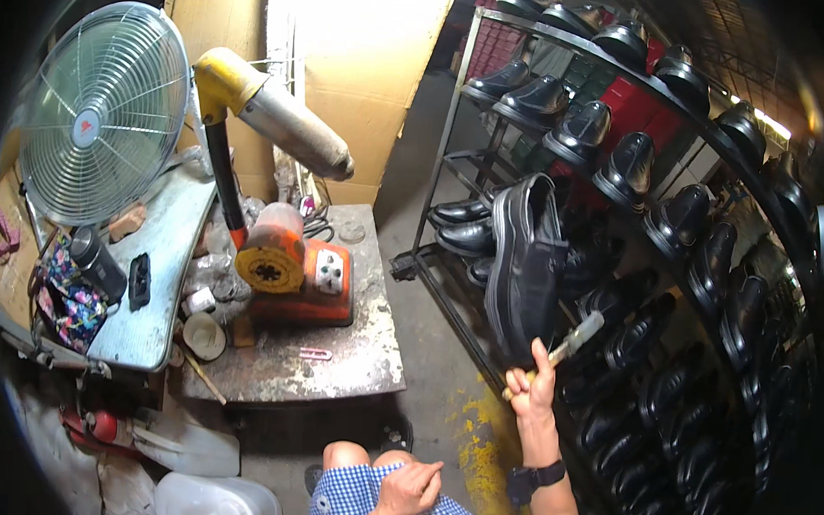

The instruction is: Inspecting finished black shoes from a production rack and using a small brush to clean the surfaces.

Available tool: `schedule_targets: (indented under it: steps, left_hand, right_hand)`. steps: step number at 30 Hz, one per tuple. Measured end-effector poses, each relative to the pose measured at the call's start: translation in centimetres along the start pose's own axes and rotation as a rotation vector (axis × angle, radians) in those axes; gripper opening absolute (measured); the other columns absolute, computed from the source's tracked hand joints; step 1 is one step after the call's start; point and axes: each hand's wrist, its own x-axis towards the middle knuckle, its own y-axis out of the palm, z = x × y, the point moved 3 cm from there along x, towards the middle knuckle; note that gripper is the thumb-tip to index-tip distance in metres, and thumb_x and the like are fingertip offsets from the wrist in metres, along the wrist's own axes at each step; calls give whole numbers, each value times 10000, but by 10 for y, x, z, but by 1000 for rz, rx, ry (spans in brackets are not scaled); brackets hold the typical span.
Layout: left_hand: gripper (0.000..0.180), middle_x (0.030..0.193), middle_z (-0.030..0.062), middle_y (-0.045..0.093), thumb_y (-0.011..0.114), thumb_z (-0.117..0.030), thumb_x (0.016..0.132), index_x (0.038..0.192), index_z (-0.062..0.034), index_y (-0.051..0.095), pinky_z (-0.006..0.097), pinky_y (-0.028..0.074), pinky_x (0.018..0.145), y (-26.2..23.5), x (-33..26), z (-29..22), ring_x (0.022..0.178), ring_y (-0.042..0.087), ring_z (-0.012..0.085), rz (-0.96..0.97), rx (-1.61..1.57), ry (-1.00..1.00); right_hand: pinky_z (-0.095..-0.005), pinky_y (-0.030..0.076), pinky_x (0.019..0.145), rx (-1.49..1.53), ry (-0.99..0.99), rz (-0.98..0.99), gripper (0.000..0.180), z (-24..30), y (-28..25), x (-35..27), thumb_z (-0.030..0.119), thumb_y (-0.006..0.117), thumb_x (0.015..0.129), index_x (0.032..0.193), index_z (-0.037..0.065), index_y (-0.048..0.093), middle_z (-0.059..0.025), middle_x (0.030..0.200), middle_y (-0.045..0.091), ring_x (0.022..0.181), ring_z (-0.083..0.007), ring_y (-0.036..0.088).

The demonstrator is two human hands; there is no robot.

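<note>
A black slip-on shoe (523,270) with a thick, ridged black sole stands out in front of the rack. Its opening faces up and its lower end is at the fingers of my right hand (533,389). That hand is closed, with the thumb pointing up. It also grips a thin brush (580,338), whose pale, flat head points up and to the right. My left hand (409,491) rests over the blue checked cloth (354,496) on my lap. Its fingers are curled together, and anything between them is too small to make out.
A metal rack (454,105) full of black shoes fills the right side. On the left, an orange machine (293,276) with a lamp-like yellow-and-grey head (281,108) stands on a worn table (373,347). A pot (204,336), a stick and a fan (104,115) are beside it.
</note>
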Motion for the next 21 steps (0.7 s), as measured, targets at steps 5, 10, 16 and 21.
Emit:
schedule_targets:
  steps: [5, 10, 16, 21]
  left_hand:
    - [155, 663, 109, 577, 612, -80, 684, 833, -58, 650, 408, 424, 617, 2, 4, 0, 627, 552, 285, -92, -8, -25]
    - [139, 631, 107, 551, 621, -72, 652, 788, -55, 642, 416, 411, 627, 8, 10, 5, 608, 537, 281, -92, -51, -22]
    - [201, 750, 162, 576, 562, 12, 740, 935, 51, 592, 373, 441, 618, -41, 54, -11, 680, 557, 303, -12, -324, -47]
    - [190, 762, 166, 574, 555, 10, 751, 935, 43, 594, 373, 440, 636, -45, 62, 1, 701, 558, 309, 120, -317, -46]
  right_hand:
    - [-242, 237, 310, -39, -163, -102, 385, 1, 71, 96, 225, 704, 763, 904, 182, 348, 40, 494, 304, 316, -99, 314]
    - [-274, 229, 317, -141, -55, -230, 429, -4, 137, 153, 333, 731, 707, 876, 228, 351, 26, 462, 284, 327, -119, 320]
    - [-257, 244, 312, -82, -156, -274, 399, -54, 153, 195, 282, 727, 727, 887, 175, 378, 28, 500, 313, 344, -105, 332]
    - [-270, 251, 299, -52, -110, -244, 396, -58, 155, 191, 321, 697, 754, 935, 236, 355, 31, 461, 295, 322, -106, 323]
